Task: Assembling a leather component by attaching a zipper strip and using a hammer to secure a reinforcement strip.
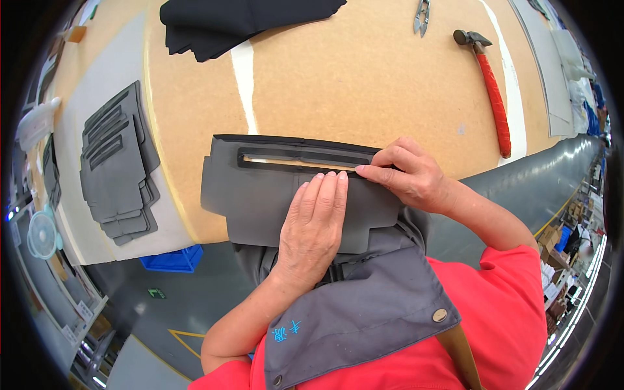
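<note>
A dark grey sheet panel (250,195), like leather or coated fabric, lies at the table's near edge, partly overhanging toward my apron. Near its far edge runs a long narrow slot (279,160) with a black folded border, and the tabletop shows through it. My left hand (315,224) rests flat on the panel, fingers together and stretched out, with fingertips just below the slot. At the slot's right end, my right hand (413,179) has thumb and index finger pinched on the lower border. Its other fingers are curled.
Stacked grey panels (117,169) with similar slots lie on the left. Black material pieces (240,26) are piled at the far side. A red-handled hammer (494,97) and small thread snips (422,16) lie at the right. Below the table edge sits a blue bin (172,260).
</note>
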The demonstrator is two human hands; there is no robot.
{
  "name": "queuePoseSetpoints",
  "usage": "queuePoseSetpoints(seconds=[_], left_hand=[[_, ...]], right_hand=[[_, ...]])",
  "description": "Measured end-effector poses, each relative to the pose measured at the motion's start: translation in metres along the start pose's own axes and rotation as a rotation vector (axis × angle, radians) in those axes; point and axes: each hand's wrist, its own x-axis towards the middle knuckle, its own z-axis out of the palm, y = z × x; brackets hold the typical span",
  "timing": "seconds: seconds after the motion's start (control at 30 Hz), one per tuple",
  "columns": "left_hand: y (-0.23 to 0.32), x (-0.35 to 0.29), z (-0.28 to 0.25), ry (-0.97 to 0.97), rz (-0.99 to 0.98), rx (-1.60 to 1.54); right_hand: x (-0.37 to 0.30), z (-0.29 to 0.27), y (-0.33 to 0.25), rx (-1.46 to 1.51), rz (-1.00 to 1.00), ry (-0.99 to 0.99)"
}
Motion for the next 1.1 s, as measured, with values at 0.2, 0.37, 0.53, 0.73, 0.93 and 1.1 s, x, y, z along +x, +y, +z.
queuePoseSetpoints(seconds=[0.2, 0.37, 0.53, 0.73, 0.93, 1.1], left_hand=[[0.002, 0.001, 0.001, 0.017, -0.014, -0.033], [0.003, 0.002, -0.001, 0.001, -0.059, -0.11], [0.003, 0.002, 0.0, 0.006, -0.05, -0.101], [0.003, 0.002, 0.002, 0.03, -0.046, -0.089], [0.004, 0.002, 0.001, 0.03, -0.045, -0.076], [0.004, 0.002, 0.001, 0.029, -0.042, -0.069]], right_hand=[[-0.005, -0.003, 0.0, -0.034, -0.047, -0.04], [-0.002, -0.009, -0.003, -0.046, -0.074, -0.084], [-0.01, -0.001, -0.001, 0.079, 0.083, 0.001], [-0.006, -0.008, 0.0, -0.038, -0.046, -0.065], [-0.008, -0.014, 0.002, -0.096, -0.144, -0.138], [-0.013, -0.014, 0.005, -0.011, -0.118, -0.097]])
